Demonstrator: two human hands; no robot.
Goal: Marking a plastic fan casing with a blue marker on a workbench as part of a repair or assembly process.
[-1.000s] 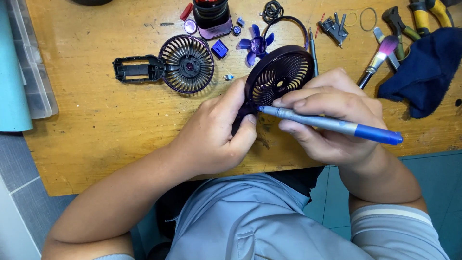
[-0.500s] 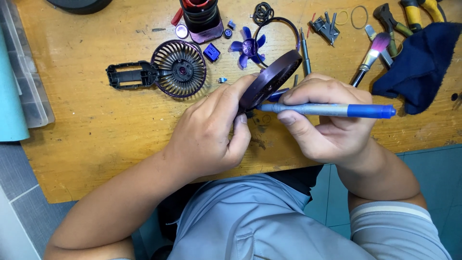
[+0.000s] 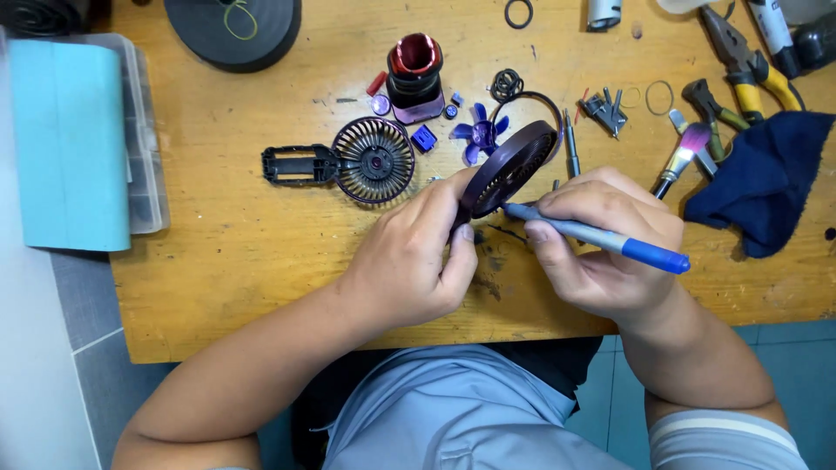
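From the head camera you see your own two hands over a wooden table [image 3: 261, 261]. Your left hand [image 3: 418, 261] is curled tight around one dark purple fan grille [image 3: 509, 170], holding it on its edge, tilted, near the middle of the table. Your right hand [image 3: 610, 252] is closed around one blue screwdriver [image 3: 601, 239], and its tip touches the grille at the lower edge.

At 10 o'clock from your left hand lies one more fan grille with a black handle frame [image 3: 348, 163]. At 12 o'clock from the held grille sits one small purple fan blade [image 3: 479, 135], and past it, at 11 o'clock, one dark motor body [image 3: 414, 78]. At 3 o'clock from your right hand lies one dark blue cloth [image 3: 766, 183]. One small brush [image 3: 684, 157] lies just beside the cloth. Pliers with yellow handles [image 3: 749, 74] lie at 1 o'clock; you cannot count them well. One clear box with a teal lid [image 3: 78, 144] sits at 9 o'clock.

Half a second ago the grille was held the same way. The screwdriver now slopes down to the right more than before.
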